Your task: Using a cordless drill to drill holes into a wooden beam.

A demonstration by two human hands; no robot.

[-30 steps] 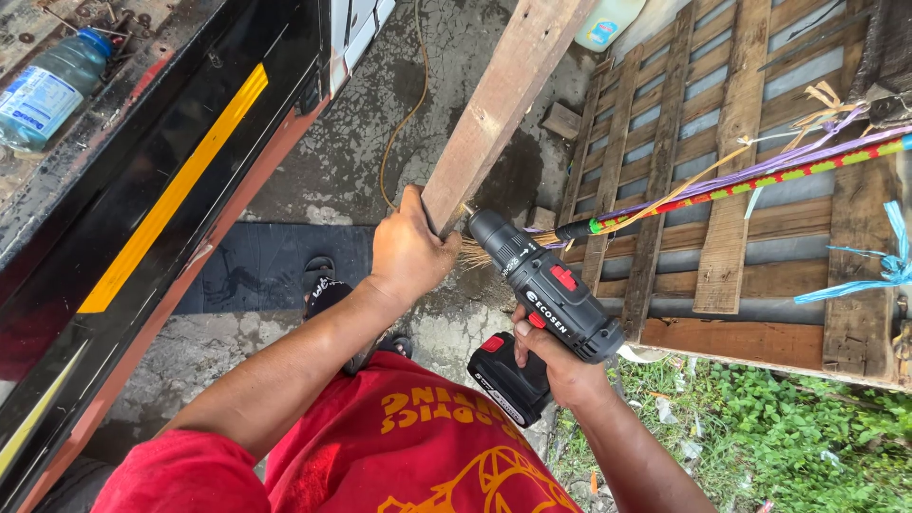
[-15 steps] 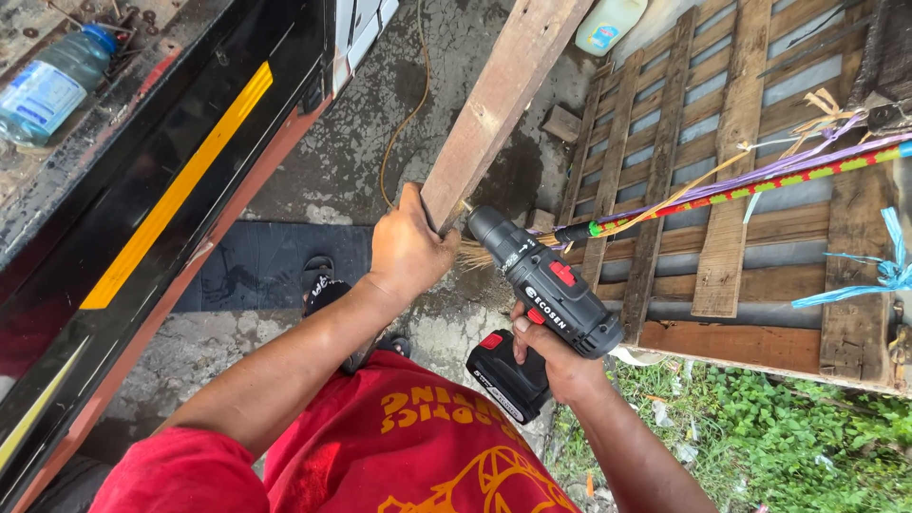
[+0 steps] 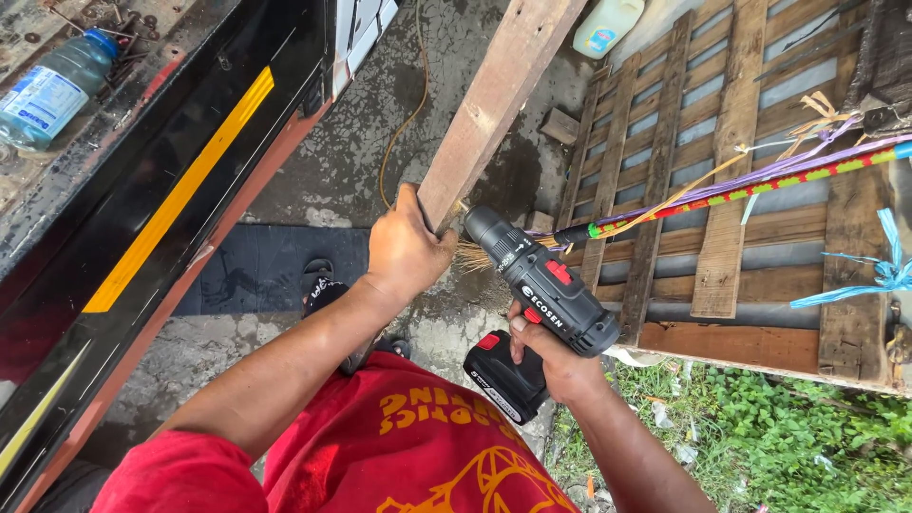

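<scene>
— What has the person got in each hand?

— The left hand (image 3: pixel 404 252) has its fingers clenched around the lower end of a long wooden plank (image 3: pixel 494 104), which runs up from the hand toward one o'clock and out of the top of the picture. The right hand (image 3: pixel 556 356) grips the handle of a black cordless drill (image 3: pixel 541 285), fingers wrapped tight around it.

— Where is the drill pointing?

— Toward ten o'clock. Its nose sits right against the plank's lower end, just beside the left hand. Whether the bit is in the wood, I cannot tell; the tip is hidden there. The battery block with red trim hangs below the right hand, at about seven o'clock from it.

— And round about?

— A wooden pallet (image 3: pixel 741 190) lies at two o'clock, with a striped, coloured stick (image 3: pixel 760 185) and loose ribbons across it. A white jug (image 3: pixel 608 24) stands at twelve o'clock. At ten o'clock a plastic water bottle (image 3: pixel 52 90) lies on a rusty surface, above a black panel with a yellow stripe (image 3: pixel 180 199). A dark mat (image 3: pixel 266 266) covers wet concrete below the hands, grass (image 3: pixel 788 437) grows at four o'clock, and the person wears a red shirt (image 3: pixel 399 446).
</scene>
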